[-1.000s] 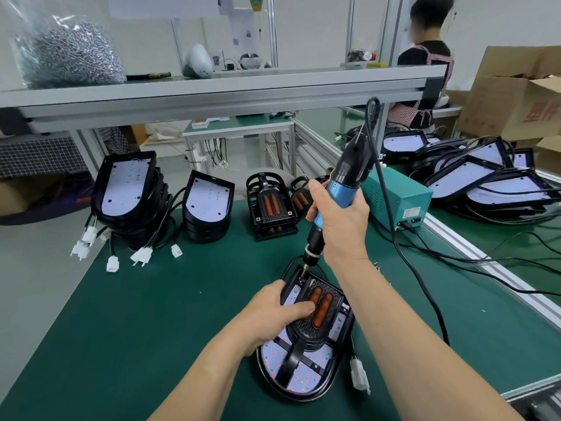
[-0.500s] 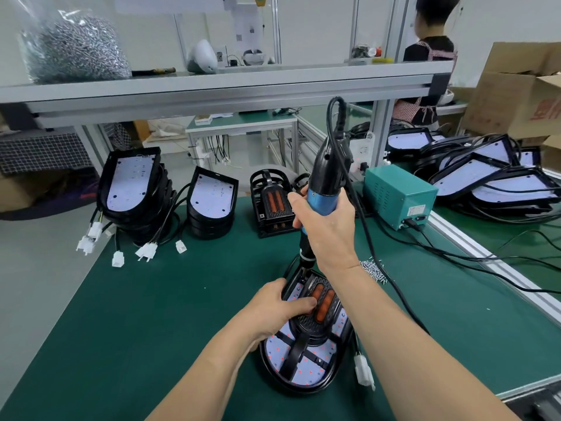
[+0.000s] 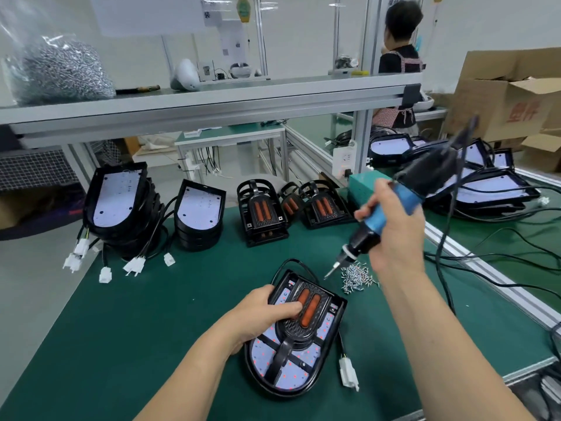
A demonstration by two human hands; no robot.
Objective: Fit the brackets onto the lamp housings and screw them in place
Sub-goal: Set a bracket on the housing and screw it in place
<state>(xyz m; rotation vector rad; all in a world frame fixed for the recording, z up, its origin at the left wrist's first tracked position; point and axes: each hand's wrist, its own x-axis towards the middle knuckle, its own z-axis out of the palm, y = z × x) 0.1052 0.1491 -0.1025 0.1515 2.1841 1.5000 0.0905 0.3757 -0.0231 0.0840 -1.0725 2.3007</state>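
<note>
Fingers [image 3: 262,294] of your left hand [image 3: 258,317] clamp the bracket [image 3: 306,311] onto the housing [image 3: 291,378], near bench [image 3: 121,329] edge. Right hand [image 3: 391,232] grips the driver [image 3: 375,218]. Its bit slants down-left, just beside the screws [image 3: 356,276], right of the housing's far end.

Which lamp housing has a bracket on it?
The housing under the left hand; the stacked housings behind show only bare white boards.

Bright, even overhead light; only faint, soft shadow round the lamp housing [image 3: 291,376]. Heavy motion blur on the electric screwdriver [image 3: 425,180], up and right of the housing. Glare on the bag of screws [image 3: 60,74], far up-left. Shelf rail [image 3: 212,107] beyond the housing bowed by wide-angle distortion.
</note>
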